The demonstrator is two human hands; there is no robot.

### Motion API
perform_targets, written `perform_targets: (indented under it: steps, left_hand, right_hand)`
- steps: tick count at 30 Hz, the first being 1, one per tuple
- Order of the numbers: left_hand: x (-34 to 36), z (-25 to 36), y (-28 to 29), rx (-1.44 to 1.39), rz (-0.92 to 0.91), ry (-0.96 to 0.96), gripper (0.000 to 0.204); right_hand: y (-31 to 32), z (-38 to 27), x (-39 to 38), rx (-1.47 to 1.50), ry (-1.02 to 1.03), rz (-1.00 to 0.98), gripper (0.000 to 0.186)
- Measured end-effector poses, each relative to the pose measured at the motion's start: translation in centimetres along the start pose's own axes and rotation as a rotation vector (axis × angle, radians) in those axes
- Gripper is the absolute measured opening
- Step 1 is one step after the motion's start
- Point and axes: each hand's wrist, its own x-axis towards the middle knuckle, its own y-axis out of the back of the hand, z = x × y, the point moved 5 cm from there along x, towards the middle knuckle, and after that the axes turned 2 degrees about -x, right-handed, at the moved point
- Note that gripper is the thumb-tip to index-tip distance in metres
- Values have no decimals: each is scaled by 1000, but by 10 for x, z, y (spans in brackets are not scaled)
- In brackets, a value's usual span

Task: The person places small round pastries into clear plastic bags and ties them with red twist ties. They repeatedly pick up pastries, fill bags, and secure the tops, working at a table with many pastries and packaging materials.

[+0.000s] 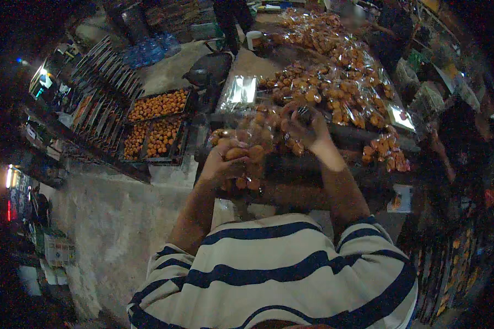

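My left hand [218,163] is closed around a clear plastic bag of round brown buns [251,154] at the near edge of the table. To its right is my right hand [312,133], raised over the table with its fingers curled. A small dark thing [303,114] shows between those fingers, too blurred to name. Loose and bagged buns [291,79] lie beyond both hands. Just past my left hand rests a shiny stack of clear plastic bags [241,90].
Dark trays of buns [158,104] stand at the left beside a rack of stacked trays [107,71]. A large heap of bagged buns [348,90] covers the table's right and far parts. A white cup [254,40] stands far back. People stand at the far side and right.
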Motion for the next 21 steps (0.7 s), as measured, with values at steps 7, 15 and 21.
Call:
perform_targets:
  steps: [7, 15, 21]
  left_hand:
    - [34, -32, -17, 84, -69, -1, 24]
    - [62, -38, -4, -350, 87, -132, 26]
    - [31, 2, 14, 42, 202, -421, 29]
  right_hand:
    - [-20, 30, 6, 93, 52, 132, 27]
    - [-72, 98, -12, 345, -264, -256, 28]
    - [-86, 76, -12, 423, -406, -230, 21]
